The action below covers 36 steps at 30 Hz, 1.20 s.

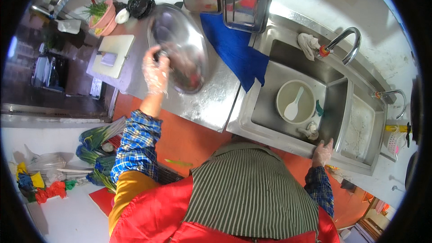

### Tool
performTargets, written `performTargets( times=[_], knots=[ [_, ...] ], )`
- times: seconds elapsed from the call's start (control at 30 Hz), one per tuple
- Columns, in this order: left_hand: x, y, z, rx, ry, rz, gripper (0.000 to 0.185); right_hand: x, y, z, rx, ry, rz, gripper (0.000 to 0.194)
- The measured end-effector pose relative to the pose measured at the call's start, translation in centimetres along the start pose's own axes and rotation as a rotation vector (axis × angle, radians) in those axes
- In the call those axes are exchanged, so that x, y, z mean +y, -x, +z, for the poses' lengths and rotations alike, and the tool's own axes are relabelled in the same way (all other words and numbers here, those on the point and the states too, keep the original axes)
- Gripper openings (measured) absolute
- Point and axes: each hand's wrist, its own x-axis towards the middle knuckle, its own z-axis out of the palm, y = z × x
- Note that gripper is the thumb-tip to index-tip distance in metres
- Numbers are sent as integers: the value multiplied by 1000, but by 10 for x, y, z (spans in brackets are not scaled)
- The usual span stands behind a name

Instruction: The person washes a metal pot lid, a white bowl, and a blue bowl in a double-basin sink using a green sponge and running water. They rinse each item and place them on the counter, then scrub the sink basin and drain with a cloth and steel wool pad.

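Observation:
My left hand point(155, 72), in a clear plastic glove, grips the dark knob of a large shiny metal lid point(190, 45). The lid looks tilted and somewhat blurred over the stainless steel counter point(212, 104); what lies beneath it is hidden. My right hand point(323, 153), also gloved, rests on the front rim of the stainless steel sink point(266, 131). Inside the sink basin stands a round, pale bowl point(278, 108) with a white rice paddle point(294, 106) in it. Near the bowl are a crumpled, pale cloth point(311, 131) and a small green piece point(319, 108).
A blue cloth point(233, 49) lies between the lid and sink, by stacked metal trays point(246, 3). Further left are a white cutting board point(114, 49) bearing a cleaver point(108, 59), and pink baskets point(104, 20). A faucet point(351, 40) arches over the sink. Bundled leeks point(98, 138) lie lower left.

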Motion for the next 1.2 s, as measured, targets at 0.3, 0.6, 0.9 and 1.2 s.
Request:
performTargets(
  times=[0.3, 0.6, 0.9, 1.2],
  knots=[
    [-66, -2, -73, 445, 931, -776, 15, -12, 4, -10, -136, 2, 57, 58],
    [-126, 37, -34, 587, 1118, -1022, 25, -10, 3, 2, -117, 25, -2, 60],
    [-133, 14, 49, -40, 292, -1013, 23, -14, 8, 10, -98, -11, -54, 60],
    [-157, -17, 80, -494, -81, -516, 39, -29, 22, 4, -58, -55, -97, 56]
  ],
)
